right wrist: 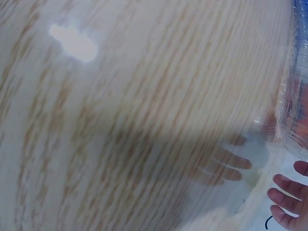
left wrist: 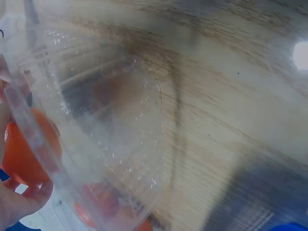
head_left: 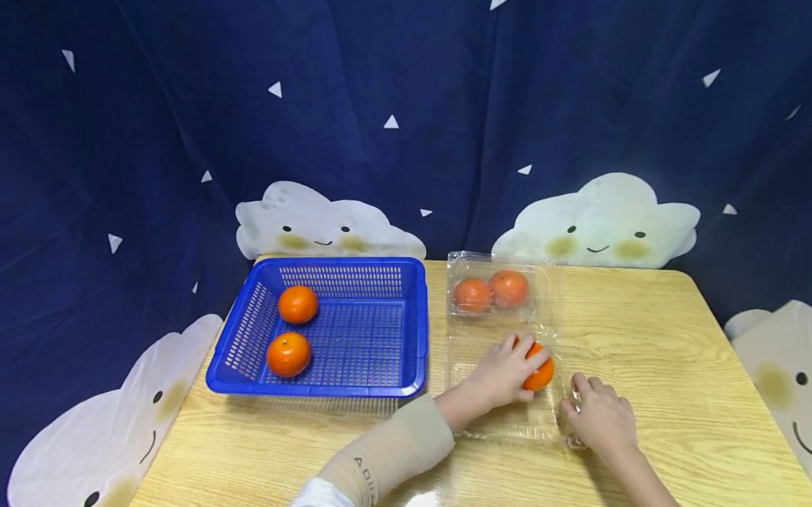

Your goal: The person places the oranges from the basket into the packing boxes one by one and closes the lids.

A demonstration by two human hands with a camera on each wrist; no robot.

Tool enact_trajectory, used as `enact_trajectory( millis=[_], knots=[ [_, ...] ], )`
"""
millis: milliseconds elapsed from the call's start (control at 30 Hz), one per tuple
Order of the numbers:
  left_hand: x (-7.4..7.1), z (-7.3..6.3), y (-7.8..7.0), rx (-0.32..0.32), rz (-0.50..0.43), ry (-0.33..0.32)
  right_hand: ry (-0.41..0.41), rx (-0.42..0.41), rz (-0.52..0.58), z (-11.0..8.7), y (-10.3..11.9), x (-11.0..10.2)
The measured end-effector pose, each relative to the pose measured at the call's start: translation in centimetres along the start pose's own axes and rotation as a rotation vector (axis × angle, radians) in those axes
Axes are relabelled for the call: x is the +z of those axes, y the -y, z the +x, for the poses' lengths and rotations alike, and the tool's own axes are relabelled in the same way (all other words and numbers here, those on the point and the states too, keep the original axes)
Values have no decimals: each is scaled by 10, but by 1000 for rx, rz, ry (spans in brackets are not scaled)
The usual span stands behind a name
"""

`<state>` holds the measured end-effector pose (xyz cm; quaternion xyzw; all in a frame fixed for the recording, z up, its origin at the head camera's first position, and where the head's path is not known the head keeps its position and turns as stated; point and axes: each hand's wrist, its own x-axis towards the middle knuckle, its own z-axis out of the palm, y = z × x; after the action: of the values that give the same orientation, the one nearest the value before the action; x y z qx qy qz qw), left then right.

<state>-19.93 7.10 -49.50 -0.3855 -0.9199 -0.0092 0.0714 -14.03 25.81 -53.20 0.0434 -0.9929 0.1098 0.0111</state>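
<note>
My left hand [head_left: 506,371] grips an orange [head_left: 539,367] over the front half of a clear plastic box [head_left: 466,424]. The left wrist view shows the same orange [left wrist: 31,149] between thumb and fingers, partly behind a clear plastic edge. Two more oranges, one [head_left: 473,295] beside the other [head_left: 510,288], show through clear plastic in the back half. My right hand [head_left: 604,417] is at the box's right edge, its thumb towards the plastic. Its fingers [right wrist: 288,186] appear spread and loosely bent in the right wrist view, grasping nothing visible.
A blue mesh basket [head_left: 314,391] stands left of the box, with two oranges [head_left: 298,305] along its left side. Wooden table [head_left: 655,325] extends to the right of the box. A dark blue curtain [head_left: 387,71] with clouds hangs behind the table.
</note>
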Motion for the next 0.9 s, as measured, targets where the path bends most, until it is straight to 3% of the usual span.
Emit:
enact_trajectory(
  millis=[633, 900],
  knots=[
    [11, 6, -15, 18, 46, 90, -5, 7, 9, 0, -1, 2],
    [13, 6, -18, 15, 49, 97, 0, 11, 15, 0, 0, 2]
  ],
)
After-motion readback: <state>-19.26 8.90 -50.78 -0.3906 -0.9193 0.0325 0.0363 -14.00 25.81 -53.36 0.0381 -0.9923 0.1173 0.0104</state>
